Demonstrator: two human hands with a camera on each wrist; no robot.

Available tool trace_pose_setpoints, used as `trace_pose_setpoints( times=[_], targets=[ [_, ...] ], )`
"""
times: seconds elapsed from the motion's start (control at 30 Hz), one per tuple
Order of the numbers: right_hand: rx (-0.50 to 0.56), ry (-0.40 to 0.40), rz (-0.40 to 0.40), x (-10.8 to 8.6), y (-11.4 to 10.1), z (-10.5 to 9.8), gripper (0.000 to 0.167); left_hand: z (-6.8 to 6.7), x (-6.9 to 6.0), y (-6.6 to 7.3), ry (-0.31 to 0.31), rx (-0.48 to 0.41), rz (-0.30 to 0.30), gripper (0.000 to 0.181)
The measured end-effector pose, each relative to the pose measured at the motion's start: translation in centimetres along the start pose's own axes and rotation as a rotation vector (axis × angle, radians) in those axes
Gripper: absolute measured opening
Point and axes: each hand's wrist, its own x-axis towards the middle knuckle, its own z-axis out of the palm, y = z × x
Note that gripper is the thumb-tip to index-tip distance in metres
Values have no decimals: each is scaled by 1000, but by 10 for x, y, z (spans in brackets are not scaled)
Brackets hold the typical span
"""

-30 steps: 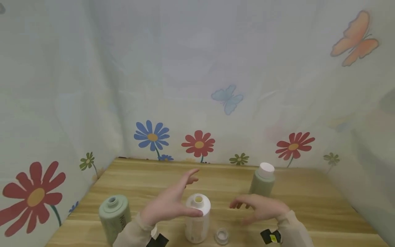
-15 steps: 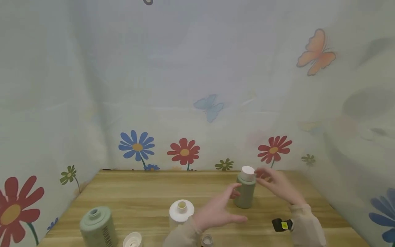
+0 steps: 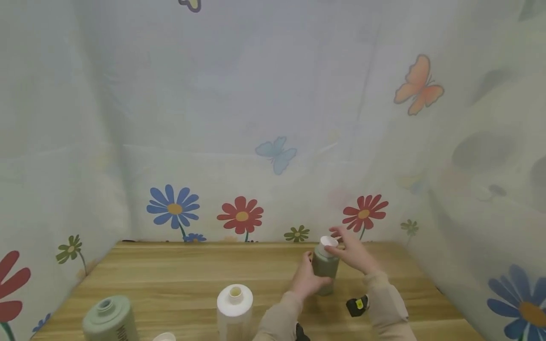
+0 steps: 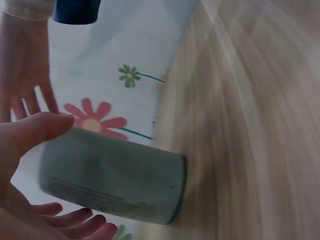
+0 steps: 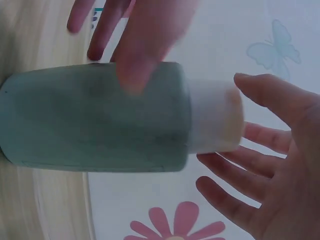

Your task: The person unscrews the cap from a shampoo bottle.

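A green bottle [image 3: 325, 266] with a white cap [image 3: 327, 242] stands upright at the right of the table. My left hand [image 3: 308, 280] holds its body, thumb across the near side and fingers round the other; the left wrist view shows the bottle body [image 4: 112, 172] between thumb and fingers. Around the cap, my right hand [image 3: 355, 253] is spread from above and the right. In the right wrist view the thumb of the right hand [image 5: 280, 165] is at the cap's upper corner, with fingers loosely bent along its other side.
An uncapped green bottle [image 3: 108, 319] stands at the front left of the wooden table [image 3: 192, 265]. Nearer the middle is an uncapped white bottle [image 3: 234, 310]. A white cap [image 3: 164, 337] shows at the bottom edge. A flower-printed curtain [image 3: 239, 118] surrounds the table.
Both hands have moved right to the capped green bottle. My left hand has left the white bottle's side and taken the green body; my right hand has come over the cap. The view has shifted right.
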Motion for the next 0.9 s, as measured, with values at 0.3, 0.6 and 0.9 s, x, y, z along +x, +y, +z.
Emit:
trace_pose_setpoints(
  times=[0.3,0.6,0.9],
  targets=[
    [11,-2,-37,5,9,19,46,24,24,-34,21,-92,-68,88],
    [-9,97,-7,2,7,21,38,33,31,-40,59,-27,-44,81],
    [-70,77,14,2,2,11,39,29,31,-43,64,77,-34,76]
  ],
)
